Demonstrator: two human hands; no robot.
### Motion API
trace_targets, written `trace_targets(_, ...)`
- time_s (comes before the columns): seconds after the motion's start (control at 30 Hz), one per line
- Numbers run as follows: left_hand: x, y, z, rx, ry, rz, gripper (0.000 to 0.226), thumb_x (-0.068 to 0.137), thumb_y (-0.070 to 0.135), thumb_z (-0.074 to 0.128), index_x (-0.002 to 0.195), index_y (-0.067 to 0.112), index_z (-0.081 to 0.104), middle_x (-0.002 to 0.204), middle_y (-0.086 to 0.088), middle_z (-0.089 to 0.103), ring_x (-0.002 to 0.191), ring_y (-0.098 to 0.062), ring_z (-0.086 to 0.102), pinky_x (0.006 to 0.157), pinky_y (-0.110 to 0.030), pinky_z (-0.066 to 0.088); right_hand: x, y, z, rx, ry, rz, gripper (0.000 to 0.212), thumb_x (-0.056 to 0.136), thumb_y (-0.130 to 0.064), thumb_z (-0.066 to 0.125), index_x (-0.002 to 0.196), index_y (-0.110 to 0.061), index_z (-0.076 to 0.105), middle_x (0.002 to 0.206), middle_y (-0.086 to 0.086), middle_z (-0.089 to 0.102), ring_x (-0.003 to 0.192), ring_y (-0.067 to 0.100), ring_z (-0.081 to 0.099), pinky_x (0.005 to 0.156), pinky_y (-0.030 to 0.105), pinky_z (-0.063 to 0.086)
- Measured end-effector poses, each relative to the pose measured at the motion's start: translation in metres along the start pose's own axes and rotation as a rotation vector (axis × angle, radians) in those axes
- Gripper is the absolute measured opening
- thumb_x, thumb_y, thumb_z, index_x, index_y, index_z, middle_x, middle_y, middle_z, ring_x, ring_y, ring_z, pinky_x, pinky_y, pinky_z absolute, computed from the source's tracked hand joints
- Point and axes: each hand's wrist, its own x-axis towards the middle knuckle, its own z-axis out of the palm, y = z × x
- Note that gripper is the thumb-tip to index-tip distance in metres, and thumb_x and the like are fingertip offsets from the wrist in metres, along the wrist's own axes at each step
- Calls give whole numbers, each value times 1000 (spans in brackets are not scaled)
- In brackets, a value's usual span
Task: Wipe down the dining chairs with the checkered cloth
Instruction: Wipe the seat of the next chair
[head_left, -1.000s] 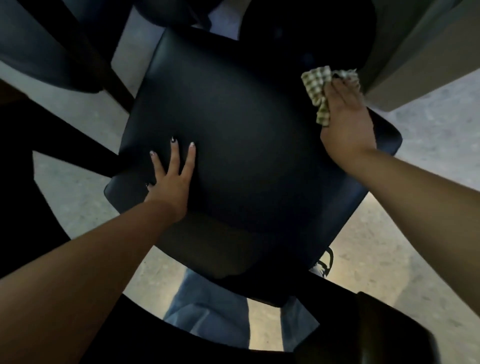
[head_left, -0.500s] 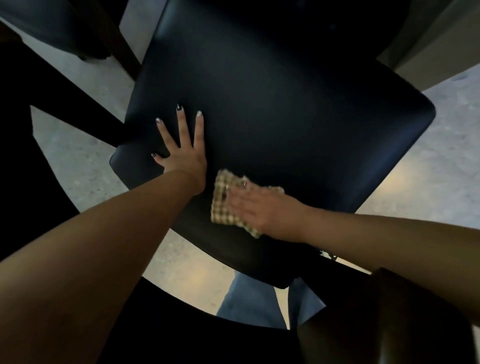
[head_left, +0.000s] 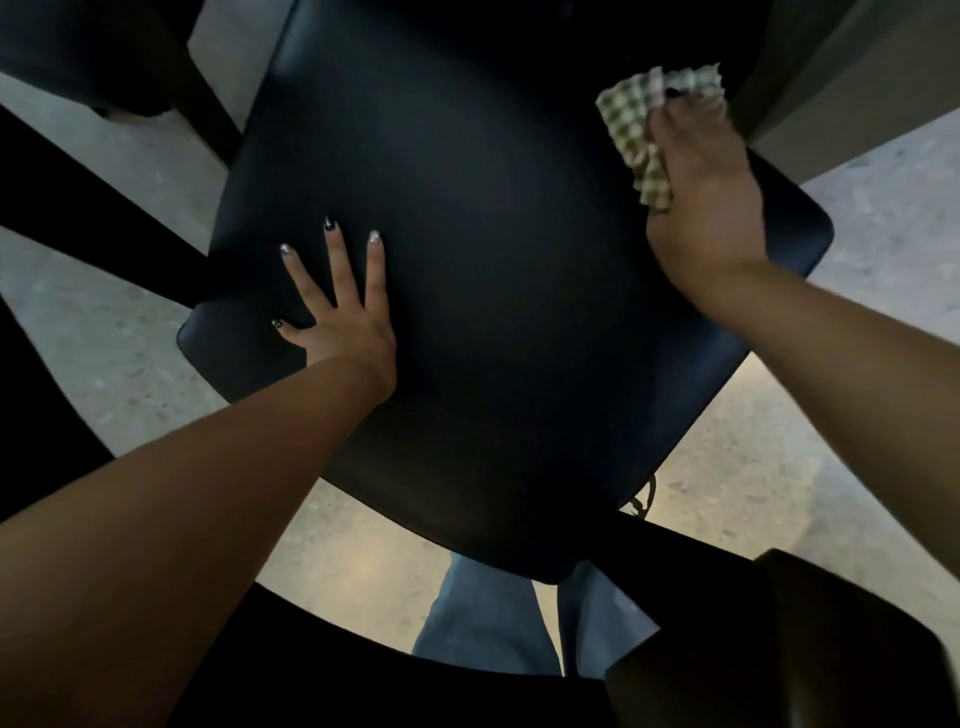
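Fingers (head_left: 680, 111) swept checkered cloth (head_left: 636, 122) from near edge to far corner.

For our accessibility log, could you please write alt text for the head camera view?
A right hand presses a checkered cloth on a dark chair seat at its far right; the left hand rests flat, fingers spread.

The middle of the chair seat (head_left: 509, 270) lies open between my two hands. My left hand (head_left: 340, 317) lies flat at its left edge; my right hand (head_left: 701, 208) with the cloth (head_left: 636, 124) blocks the far right corner, hard by a grey wall (head_left: 852, 88). Another chair (head_left: 78, 47) stands far left.
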Motion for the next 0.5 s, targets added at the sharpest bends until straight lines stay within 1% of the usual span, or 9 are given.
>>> trace_targets(0.07,0,1,-1,0,-12,-4,110,90,1,50,126,26,-51,147,-11,-47,138,-51,-28,103,-72,29,-7,-12,2,29,22,-43,59,78,4,42,137,6,44,144,26,41,137,40,34,117,39,19)
trace_targets(0.13,0,1,-2,-8,-20,-3,108,91,2,48,126,26,-51,146,-10,-47,138,-51,-28,103,-72,29,-37,-37,10,11,-113,-218,54,79,1,45,132,8,49,137,31,46,132,44,40,110,51,31)
trace_targets(0.2,-1,0,-3,-11,-20,2,106,93,4,47,127,26,-50,147,-10,-47,138,-51,-28,103,-72,29,-77,-54,16,38,-331,-481,41,89,-5,54,129,4,54,131,30,52,124,47,48,101,56,42)
trace_targets(0.27,-3,-1,-4,-14,-21,16,107,93,6,50,129,26,-49,148,-11,-45,138,-51,-27,103,-72,30,-118,-62,22,116,-393,-824,34,88,1,59,122,7,61,127,27,58,121,45,51,97,59,44)
trace_targets(0.3,-4,-2,-5,-13,-21,26,108,93,7,52,131,25,-48,149,-11,-44,138,-51,-27,103,-72,29,-130,-64,22,142,-437,-919,36,85,4,63,121,7,61,128,24,58,123,42,51,98,57,45)
trace_targets(0.37,-6,-4,-9,-3,-25,47,113,91,7,57,136,25,-45,150,-11,-43,139,-52,-26,103,-73,28,-128,-60,19,175,-498,-961,45,79,11,67,123,6,60,130,22,57,125,41,50,97,56,46)
trace_targets(0.43,-9,-6,-14,-5,-49,75,119,86,7,64,139,25,-42,150,-11,-43,139,-51,-26,105,-72,25,-110,-50,11,193,-514,-962,44,79,14,61,122,8,59,130,26,56,125,45,48,98,57,44)
trace_targets(0.47,-11,-7,-17,-2,-67,93,124,83,9,68,140,24,-41,150,-11,-43,139,-51,-26,107,-72,22,-97,-41,2,184,-490,-917,41,82,13,54,122,10,58,130,29,54,124,48,47,101,58,42)
trace_targets(0.5,-12,-8,-20,7,-85,107,129,80,12,73,141,22,-40,150,-13,-43,139,-49,-27,110,-70,18,-82,-29,-7,180,-417,-841,40,83,11,49,122,11,57,130,32,52,125,50,45,103,59,39)
